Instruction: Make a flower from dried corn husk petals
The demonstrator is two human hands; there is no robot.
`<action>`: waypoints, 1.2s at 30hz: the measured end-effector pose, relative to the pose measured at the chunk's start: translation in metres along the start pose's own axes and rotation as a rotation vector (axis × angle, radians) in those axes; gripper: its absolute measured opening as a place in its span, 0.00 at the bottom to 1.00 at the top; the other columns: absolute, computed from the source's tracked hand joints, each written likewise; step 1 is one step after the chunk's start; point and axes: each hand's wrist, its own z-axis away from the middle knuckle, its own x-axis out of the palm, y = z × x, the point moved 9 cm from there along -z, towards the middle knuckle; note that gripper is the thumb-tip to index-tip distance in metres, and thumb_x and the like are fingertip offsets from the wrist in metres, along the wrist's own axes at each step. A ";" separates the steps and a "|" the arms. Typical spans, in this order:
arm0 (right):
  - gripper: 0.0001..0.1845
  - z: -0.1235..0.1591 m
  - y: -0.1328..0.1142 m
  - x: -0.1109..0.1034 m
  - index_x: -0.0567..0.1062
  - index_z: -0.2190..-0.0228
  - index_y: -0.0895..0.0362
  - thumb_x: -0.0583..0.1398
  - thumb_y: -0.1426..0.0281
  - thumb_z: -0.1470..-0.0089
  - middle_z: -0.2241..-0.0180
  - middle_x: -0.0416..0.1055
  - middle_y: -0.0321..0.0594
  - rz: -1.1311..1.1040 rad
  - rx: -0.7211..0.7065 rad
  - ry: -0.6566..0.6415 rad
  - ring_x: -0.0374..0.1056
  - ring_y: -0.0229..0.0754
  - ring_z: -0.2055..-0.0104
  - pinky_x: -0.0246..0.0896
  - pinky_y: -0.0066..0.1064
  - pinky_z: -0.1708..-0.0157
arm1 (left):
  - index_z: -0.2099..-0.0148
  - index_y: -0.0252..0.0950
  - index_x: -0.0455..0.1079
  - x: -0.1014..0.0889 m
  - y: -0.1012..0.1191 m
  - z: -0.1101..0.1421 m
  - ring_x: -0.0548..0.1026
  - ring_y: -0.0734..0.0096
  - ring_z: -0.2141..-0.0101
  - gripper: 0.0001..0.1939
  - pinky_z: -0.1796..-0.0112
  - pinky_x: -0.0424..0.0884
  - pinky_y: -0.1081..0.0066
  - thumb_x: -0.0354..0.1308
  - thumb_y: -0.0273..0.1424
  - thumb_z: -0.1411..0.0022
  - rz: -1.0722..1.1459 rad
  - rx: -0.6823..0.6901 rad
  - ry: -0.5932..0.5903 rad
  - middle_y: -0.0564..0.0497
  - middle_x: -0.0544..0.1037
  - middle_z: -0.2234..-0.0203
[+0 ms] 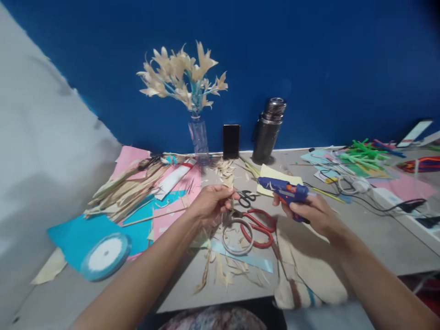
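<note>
My right hand (314, 213) is wrapped round a blue hot glue gun (285, 189), whose nozzle points left. My left hand (215, 201) pinches a thin pale piece that looks like dried husk (231, 183); its lower part is hidden by the fingers. Just below the hands lie red-handled scissors (261, 228), a roll of tape (238, 237) and small black-handled scissors (246, 198). Scraps of husk (220, 270) are scattered on the table around them. Under the glue gun rests a pale yellow paper (292, 172).
A plastic bottle (198, 137) holds husk flowers (182, 75). Beside it stand a phone (231, 141) and a thermos (268, 133). Dried husk strips (127, 192) and a blue ribbon spool (106, 256) lie left. Green pipe cleaners (366, 156) and a power strip (402, 215) are right.
</note>
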 end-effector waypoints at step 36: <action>0.19 -0.012 -0.013 0.044 0.78 0.49 0.50 0.56 0.59 0.37 0.53 0.78 0.42 0.160 -0.125 -0.050 0.72 0.55 0.49 0.62 0.47 0.43 | 0.70 0.23 0.74 -0.002 -0.011 0.014 0.76 0.75 0.82 0.11 0.78 0.75 0.80 0.54 0.18 0.37 0.093 -0.078 -0.047 0.43 0.79 0.78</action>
